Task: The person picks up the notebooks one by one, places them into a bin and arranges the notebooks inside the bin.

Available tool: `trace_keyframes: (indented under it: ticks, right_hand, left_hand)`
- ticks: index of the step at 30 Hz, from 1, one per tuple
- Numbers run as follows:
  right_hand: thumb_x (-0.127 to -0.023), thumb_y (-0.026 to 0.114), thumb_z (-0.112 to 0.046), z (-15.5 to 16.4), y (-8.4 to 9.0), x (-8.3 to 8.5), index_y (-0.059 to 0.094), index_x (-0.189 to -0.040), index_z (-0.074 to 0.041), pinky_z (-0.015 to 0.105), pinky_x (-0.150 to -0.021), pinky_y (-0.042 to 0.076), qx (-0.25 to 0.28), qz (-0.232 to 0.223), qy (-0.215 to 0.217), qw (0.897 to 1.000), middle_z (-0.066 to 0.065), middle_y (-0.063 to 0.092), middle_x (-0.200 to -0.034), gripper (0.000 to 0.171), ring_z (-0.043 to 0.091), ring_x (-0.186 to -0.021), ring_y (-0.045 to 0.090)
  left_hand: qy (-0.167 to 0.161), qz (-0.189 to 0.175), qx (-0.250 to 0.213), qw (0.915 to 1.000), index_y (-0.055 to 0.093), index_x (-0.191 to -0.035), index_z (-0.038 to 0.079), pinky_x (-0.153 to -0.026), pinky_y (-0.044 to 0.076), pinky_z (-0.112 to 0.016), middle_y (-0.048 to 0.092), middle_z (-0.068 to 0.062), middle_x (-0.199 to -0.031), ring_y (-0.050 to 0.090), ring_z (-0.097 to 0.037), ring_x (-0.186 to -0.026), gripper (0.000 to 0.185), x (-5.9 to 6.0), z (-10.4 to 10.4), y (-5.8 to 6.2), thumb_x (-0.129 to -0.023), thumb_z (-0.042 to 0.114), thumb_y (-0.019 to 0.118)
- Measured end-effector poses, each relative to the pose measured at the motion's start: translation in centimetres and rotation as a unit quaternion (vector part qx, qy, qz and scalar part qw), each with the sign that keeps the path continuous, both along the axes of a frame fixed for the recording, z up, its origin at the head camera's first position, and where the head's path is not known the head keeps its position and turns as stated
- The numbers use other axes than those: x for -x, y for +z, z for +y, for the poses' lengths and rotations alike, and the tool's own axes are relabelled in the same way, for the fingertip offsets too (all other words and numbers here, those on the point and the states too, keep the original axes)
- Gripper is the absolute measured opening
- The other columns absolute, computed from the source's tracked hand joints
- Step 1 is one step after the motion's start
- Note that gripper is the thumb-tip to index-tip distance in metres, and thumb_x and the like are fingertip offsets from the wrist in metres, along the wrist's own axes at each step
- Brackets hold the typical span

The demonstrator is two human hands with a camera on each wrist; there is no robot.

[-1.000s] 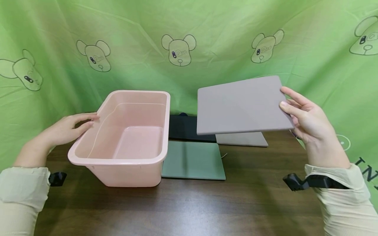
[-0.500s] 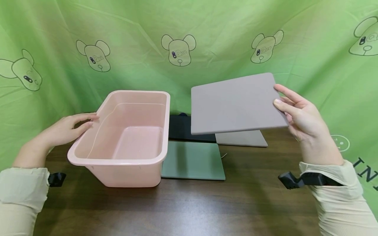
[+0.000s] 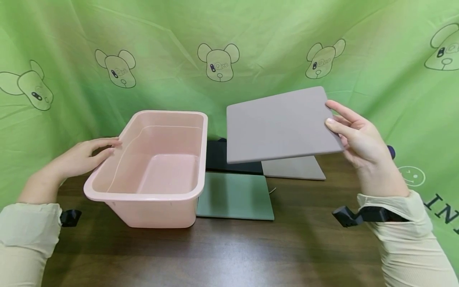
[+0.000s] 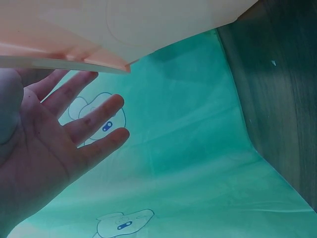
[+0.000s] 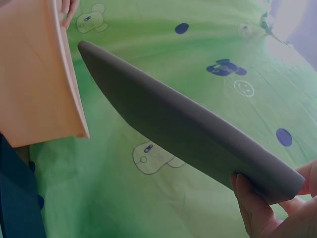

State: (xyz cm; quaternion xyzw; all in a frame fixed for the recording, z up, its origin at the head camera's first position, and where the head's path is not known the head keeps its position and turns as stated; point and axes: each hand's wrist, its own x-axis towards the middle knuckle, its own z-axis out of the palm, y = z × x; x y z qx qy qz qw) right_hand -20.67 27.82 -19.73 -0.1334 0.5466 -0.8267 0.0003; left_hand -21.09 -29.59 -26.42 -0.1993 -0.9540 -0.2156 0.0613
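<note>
Head view, right hand (image 3: 362, 139): pinches grey board (image 3: 277, 125), lifted
Left hand (image 3: 84, 157): straight fingers touch pink bin (image 3: 154, 211)
Between hands: green board (image 3: 234, 195), unlifted

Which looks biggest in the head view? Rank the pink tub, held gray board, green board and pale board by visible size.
1. Pink tub
2. Gray board; being raised may enlarge it
3. Green board
4. Pale board, partly hidden

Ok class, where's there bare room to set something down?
The table is bare in front of the tub and the green board, and right of that board beyond a thin cord. Behind is crowded: a dark board and a pale board, partly hidden by the grey board in the right hand.
</note>
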Motion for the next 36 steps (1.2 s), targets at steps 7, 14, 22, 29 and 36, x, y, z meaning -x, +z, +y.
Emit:
trace_keyframes:
  ticks: [7,14,22,29,36]
  right_hand:
    - [-0.090,0.048,0.012,-0.5,0.1,0.2,0.062,-0.123,-0.014,0.019,-0.044,0.049,0.004,0.000,0.019,1.000,0.007,0.064,-0.089,0.044,0.013,-0.057,0.063]
    - [-0.090,0.049,0.009,-1.3,0.3,0.4,0.061,-0.124,-0.016,0.022,-0.050,0.054,-0.008,0.003,0.030,1.000,0.006,0.063,-0.093,0.044,0.015,-0.064,0.066]
    - [-0.090,0.051,0.009,-2.3,0.5,0.7,0.061,-0.125,-0.016,0.025,-0.056,0.056,-0.013,0.001,0.038,0.999,0.007,0.063,-0.096,0.044,0.016,-0.069,0.068]
    - [-0.089,0.053,0.009,-3.3,0.7,1.0,0.061,-0.124,-0.016,0.021,-0.050,0.054,-0.018,0.008,0.046,0.999,0.006,0.063,-0.094,0.044,0.014,-0.067,0.067]
    - [-0.088,0.055,0.007,-4.1,0.9,1.4,0.063,-0.122,-0.017,0.025,-0.057,0.056,-0.040,0.006,0.041,0.998,0.006,0.064,-0.097,0.043,0.015,-0.070,0.068]
  left_hand:
    - [0.000,-0.002,0.000,1.0000,0.052,-0.130,0.002,-0.092,0.037,-0.063,0.045,-0.028,-0.137,0.041,-0.051,-0.123,0.039,0.0,0.0,0.0,-0.098,0.022,0.046]
    - [0.001,-0.006,0.001,1.0000,0.052,-0.131,0.002,-0.092,0.037,-0.063,0.045,-0.027,-0.138,0.040,-0.051,-0.123,0.039,0.0,0.0,0.0,-0.098,0.022,0.046]
    - [0.001,-0.006,-0.001,1.0000,0.052,-0.131,0.003,-0.093,0.037,-0.063,0.045,-0.027,-0.138,0.040,-0.050,-0.124,0.039,0.0,0.1,0.0,-0.098,0.022,0.046]
    - [-0.001,-0.002,-0.006,1.0000,0.053,-0.130,0.002,-0.092,0.037,-0.063,0.045,-0.028,-0.137,0.041,-0.050,-0.123,0.038,-0.1,0.0,0.0,-0.098,0.021,0.046]
    - [0.002,-0.008,-0.004,1.0000,0.052,-0.131,0.003,-0.093,0.037,-0.063,0.045,-0.027,-0.137,0.041,-0.050,-0.124,0.039,-0.1,0.1,0.0,-0.098,0.023,0.046]
